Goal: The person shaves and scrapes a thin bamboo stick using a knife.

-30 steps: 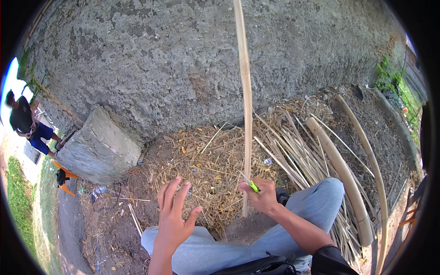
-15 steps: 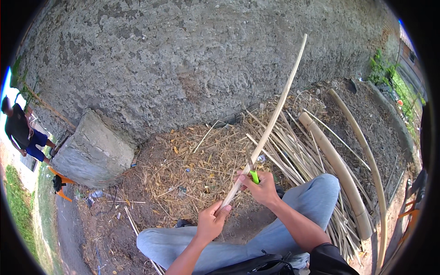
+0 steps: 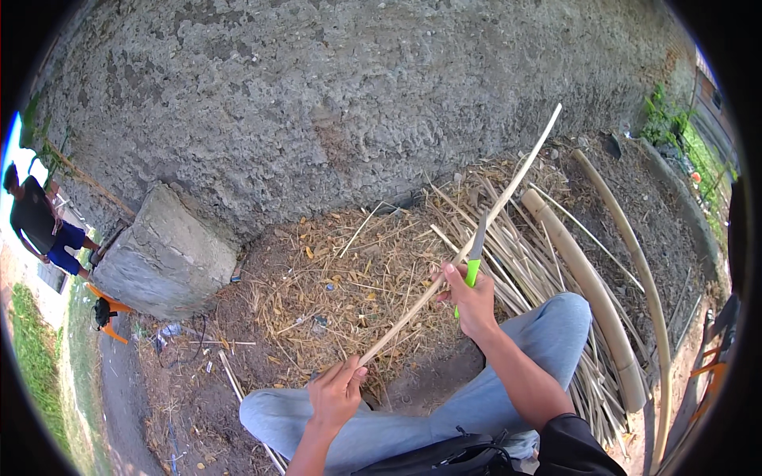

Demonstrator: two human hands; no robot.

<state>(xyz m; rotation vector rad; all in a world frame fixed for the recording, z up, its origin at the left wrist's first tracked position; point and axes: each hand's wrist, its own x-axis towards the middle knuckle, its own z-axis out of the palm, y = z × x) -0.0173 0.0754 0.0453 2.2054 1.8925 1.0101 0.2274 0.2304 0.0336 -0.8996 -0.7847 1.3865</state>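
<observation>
Beyond blk bag [image 3: 440,458], knife [image 3: 474,268] in R grip [image 3: 473,305]

My strip [image 3: 406,317] looks like dull, smooth wood, and my knife [image 3: 476,258] has a metal blade [image 3: 480,232] and a plastic handle [image 3: 473,274]. The wall [image 3: 381,111] at twelve o'clock is rough and bumpy, the thick pole [image 3: 589,295] at three o'clock looks smooth, and my trousers [image 3: 528,337] are dull cloth.

No readable text or signs
</observation>
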